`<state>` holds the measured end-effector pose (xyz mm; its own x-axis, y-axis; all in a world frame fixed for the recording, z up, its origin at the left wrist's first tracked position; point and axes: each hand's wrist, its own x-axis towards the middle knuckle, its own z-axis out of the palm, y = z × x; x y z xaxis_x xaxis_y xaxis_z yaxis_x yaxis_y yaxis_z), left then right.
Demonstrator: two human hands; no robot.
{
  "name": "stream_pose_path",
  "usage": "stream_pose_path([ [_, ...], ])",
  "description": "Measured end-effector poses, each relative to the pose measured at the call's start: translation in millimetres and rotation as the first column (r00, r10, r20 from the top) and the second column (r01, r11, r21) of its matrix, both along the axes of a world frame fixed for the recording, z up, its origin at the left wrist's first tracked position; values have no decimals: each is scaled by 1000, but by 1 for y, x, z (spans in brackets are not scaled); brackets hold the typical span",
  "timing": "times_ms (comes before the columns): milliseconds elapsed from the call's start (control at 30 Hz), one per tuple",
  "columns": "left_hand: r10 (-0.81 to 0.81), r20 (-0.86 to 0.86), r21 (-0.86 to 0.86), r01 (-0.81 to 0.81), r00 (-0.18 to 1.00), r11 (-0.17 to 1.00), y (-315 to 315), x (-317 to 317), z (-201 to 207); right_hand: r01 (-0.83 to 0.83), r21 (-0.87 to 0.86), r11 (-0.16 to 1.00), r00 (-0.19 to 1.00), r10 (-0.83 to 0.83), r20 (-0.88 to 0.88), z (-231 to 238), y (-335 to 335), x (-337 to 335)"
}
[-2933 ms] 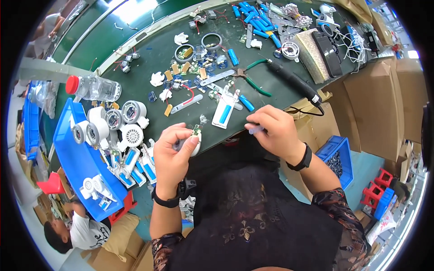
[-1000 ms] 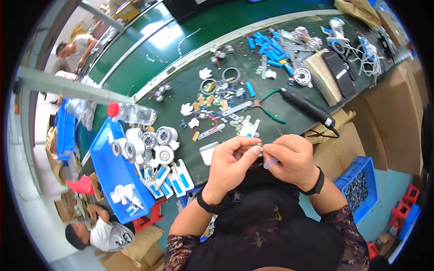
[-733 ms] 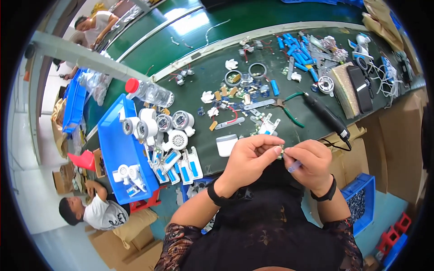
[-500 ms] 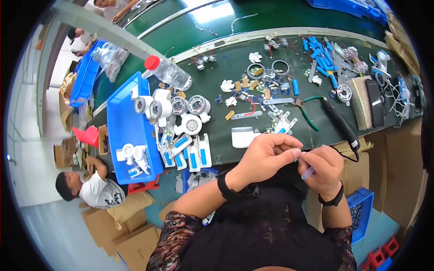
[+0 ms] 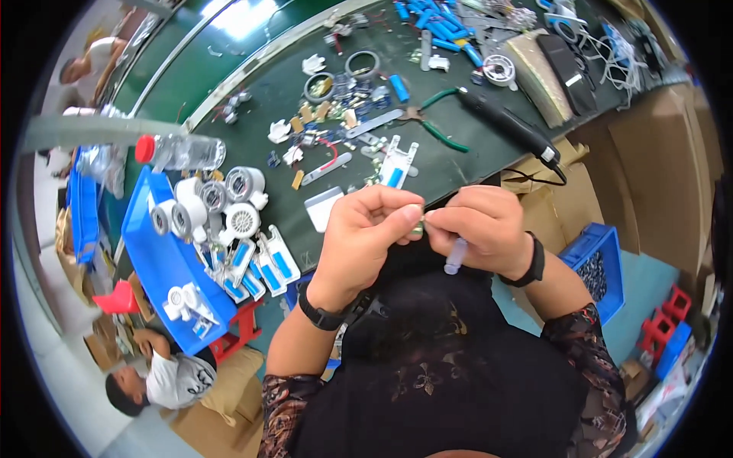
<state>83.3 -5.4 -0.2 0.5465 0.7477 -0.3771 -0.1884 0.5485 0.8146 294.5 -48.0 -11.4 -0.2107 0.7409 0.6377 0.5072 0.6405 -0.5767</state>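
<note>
My left hand [image 5: 363,238] is closed in a pinch on a small greenish part [image 5: 418,228], mostly covered by the fingers. Fingertips of my right hand [image 5: 489,227] meet it at that part. A translucent pale-violet stick-like tool [image 5: 456,256] is tucked inside the curled right fingers, its wide end poking out below. Both hands are above my lap, at the bench's near edge. Just beyond the left hand lies a white plastic casing [image 5: 324,208]. A white frame with a blue cell [image 5: 397,164] lies beyond the gap between my hands.
Green-handled pliers [image 5: 443,136] and a black corded tool [image 5: 508,126] lie on the green bench. Small boards [image 5: 359,98] and blue cells [image 5: 435,23] are scattered farther back. A blue tray [image 5: 149,252], white fan units [image 5: 243,220] and a bottle [image 5: 187,153] stand left. Another person [image 5: 172,374] is at lower left.
The whole view has turned and shifted, so the bench things appear farther left and higher. My hands remain together at the small part, with the violet tool still in the right.
</note>
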Motion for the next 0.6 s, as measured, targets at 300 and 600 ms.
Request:
stream_pose_path([
  [300, -94, -72, 35, 96, 993, 995, 6, 12, -3, -96, -89, 991, 990, 86, -112, -14, 5, 23],
  [600, 205, -71, 187, -188, 976, 964, 9, 10, -6, 148, -133, 980, 980, -163, -111, -14, -22, 17],
])
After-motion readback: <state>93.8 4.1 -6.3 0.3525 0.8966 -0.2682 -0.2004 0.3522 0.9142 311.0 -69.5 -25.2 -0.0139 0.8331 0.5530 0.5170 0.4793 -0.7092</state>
